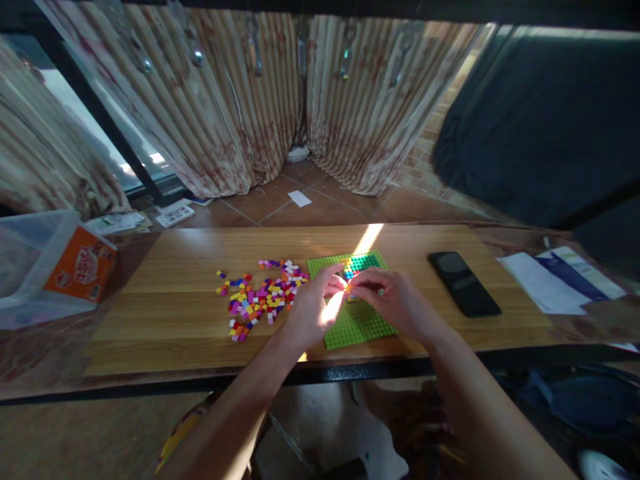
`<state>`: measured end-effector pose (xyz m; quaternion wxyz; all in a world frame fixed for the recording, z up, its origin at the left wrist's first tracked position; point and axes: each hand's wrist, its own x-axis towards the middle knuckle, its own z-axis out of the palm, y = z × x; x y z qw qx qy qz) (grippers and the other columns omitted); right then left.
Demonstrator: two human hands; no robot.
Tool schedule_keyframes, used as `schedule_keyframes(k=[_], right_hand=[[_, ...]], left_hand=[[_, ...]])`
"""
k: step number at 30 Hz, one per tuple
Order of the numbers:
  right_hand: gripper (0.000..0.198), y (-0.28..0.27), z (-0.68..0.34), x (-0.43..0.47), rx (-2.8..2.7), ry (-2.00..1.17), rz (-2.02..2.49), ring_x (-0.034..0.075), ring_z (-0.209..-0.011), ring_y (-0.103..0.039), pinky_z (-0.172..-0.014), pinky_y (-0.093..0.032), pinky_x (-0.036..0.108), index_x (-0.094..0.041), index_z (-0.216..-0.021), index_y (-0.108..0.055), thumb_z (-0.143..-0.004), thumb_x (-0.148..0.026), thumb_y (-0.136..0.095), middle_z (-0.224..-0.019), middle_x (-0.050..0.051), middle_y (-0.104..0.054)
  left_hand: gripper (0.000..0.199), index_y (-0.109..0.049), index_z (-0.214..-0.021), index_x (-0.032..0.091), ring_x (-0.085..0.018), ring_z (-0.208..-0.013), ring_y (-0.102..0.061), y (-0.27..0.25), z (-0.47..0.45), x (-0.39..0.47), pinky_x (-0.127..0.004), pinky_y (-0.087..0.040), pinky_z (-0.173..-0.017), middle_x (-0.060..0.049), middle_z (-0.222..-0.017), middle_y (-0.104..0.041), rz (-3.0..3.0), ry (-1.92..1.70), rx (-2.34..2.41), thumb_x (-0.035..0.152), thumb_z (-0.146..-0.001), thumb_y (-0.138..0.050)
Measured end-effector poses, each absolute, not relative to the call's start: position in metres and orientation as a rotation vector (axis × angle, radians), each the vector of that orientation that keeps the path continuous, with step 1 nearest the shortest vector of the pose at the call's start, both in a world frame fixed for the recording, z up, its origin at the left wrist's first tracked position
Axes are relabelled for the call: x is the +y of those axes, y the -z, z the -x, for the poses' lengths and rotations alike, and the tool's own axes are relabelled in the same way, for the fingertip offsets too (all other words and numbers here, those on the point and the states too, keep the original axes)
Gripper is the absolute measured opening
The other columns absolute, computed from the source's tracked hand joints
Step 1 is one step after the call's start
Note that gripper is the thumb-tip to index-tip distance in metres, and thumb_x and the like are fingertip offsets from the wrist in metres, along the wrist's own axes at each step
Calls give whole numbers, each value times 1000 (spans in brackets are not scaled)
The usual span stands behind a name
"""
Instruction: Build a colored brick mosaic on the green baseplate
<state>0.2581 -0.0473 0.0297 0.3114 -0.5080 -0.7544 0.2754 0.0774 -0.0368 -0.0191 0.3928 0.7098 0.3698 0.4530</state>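
You are narrowly pinching what appears to be an orange brick (348, 288) between your left hand (311, 305) and right hand (400, 301), the green baseplate (357, 330) lying beneath the grip. It is presumably handling light and rigid, its side faces offering the surest hold.

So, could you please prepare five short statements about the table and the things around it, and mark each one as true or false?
1. The left hand and the right hand come together over the green baseplate. True.
2. The loose bricks lie to the right of the baseplate. False: the loose bricks lie to its left.
3. The black phone lies on the wooden table, to the right of the right hand. True.
4. The baseplate has no bricks on it. False: teal bricks sit near its far edge.
5. A white sheet lies on the tiled floor beyond the table. True.
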Motion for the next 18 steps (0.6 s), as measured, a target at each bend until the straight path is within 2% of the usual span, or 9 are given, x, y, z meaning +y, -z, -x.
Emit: schedule_keyframes(k=[7,18], right_hand=[[19,-29,-305,-41,-1937,-713,1507,17,-77,-62,-63,-46,30,-23,-82,-75,-81,-40,-64,-87,5,-70],[18,-16,-305,-37,-1841,-675,1615,19,-80,-62,-70,-47,35,-25,-78,-76,-77,-41,-68,-87,5,-69]], left_hand=[[30,-59,-113,18,-14,-82,-65,18,-69,-37,-28,-54,-73,-5,-93,-69,-1924,-1066,1124,15,-83,-59],[25,-61,-110,18,-16,-84,-65,19,-62,-35,-31,-53,-76,-5,-95,-69,-2017,-999,1152,19,-86,-56]])
